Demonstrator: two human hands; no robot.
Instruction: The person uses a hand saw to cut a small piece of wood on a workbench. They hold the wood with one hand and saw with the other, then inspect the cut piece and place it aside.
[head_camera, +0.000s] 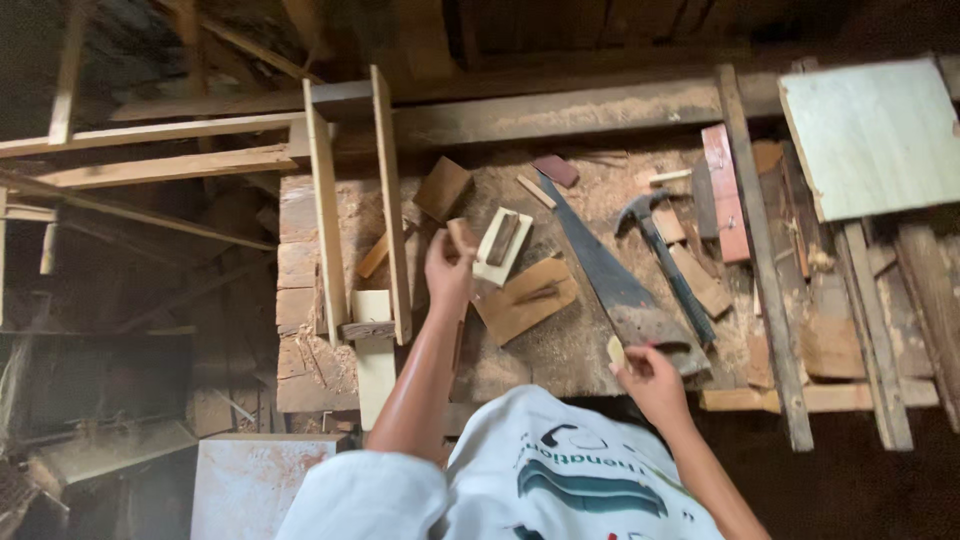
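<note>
The person's left hand (449, 268) grips a short pale wooden stick (461, 236) upright above the sawdust-strewn plank workbench (560, 350). The right hand (652, 382), at five o'clock from it, pinches a small pale wood chip (616, 353). The rusty-bladed handsaw (612, 272) lies just beside that hand at twelve o'clock; a careless reach could graze its teeth, or the lightly pinched chip could slip away.

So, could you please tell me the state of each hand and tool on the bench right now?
Left hand: raised, gripping a small wood piece.
Right hand: closed on a small pale block.
Handsaw: lying flat, untouched.
Claw hammer: lying flat, untouched.
Wooden frame: resting on the workbench.
</note>
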